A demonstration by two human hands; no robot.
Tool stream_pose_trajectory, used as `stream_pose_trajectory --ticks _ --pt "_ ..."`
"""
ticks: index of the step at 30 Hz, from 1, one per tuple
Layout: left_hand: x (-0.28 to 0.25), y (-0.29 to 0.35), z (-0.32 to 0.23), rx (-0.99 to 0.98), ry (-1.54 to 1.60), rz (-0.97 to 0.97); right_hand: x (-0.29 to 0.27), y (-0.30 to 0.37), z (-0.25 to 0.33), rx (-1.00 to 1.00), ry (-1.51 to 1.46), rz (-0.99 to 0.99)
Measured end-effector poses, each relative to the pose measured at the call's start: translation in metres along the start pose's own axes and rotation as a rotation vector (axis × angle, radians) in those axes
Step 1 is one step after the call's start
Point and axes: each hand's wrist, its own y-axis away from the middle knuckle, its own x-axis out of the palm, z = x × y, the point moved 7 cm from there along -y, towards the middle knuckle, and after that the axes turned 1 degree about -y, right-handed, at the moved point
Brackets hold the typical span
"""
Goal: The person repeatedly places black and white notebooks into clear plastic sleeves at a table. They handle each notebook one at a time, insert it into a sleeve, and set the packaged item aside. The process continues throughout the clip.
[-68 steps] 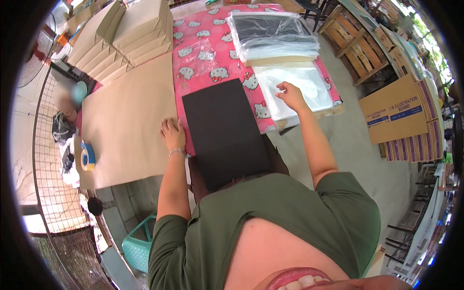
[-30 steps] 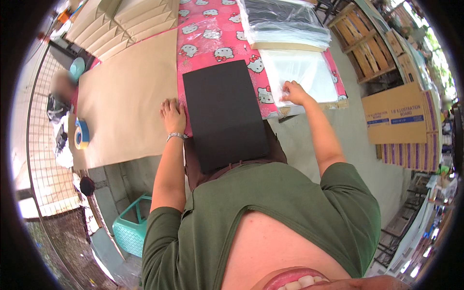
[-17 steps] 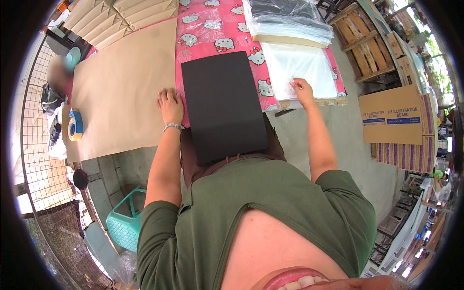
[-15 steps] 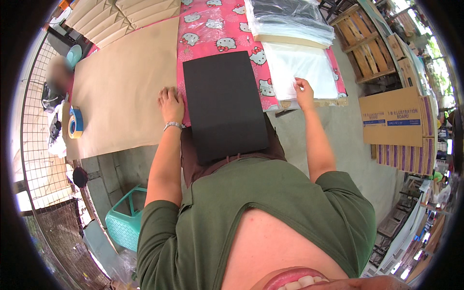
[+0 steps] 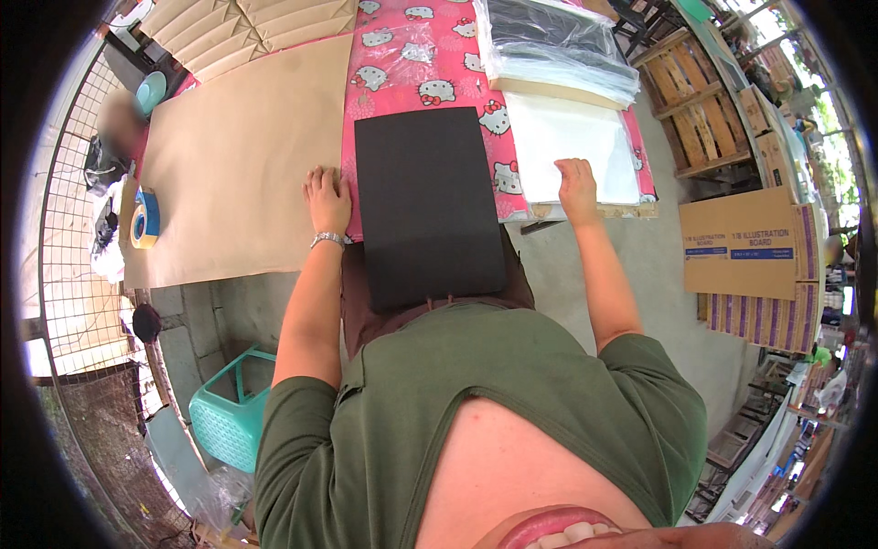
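Left fingers (image 5: 326, 186) lie loose on brown paper (image 5: 242, 165) by pink cloth (image 5: 402, 98) (grey floor (image 5: 657, 261) nearby); right fingers (image 5: 576, 171) curl, grip unclear.

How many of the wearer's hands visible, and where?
2. Left hand rests on the brown sheet, left of the black board; right hand is over the white plastic pile, contact unclear. Neither hand is hidden.
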Motion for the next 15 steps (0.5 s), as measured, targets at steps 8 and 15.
stream_pose_trajectory --ticks 8,15 --pt "-0.011 0.005 -0.010 0.173 0.120 -0.061 0.009 0.057 0.086 -0.066 -0.300 0.220" --pt "-0.076 0.083 -0.155 0.333 0.873 0.461 0.017 0.074 0.196 0.230 -0.945 0.485"
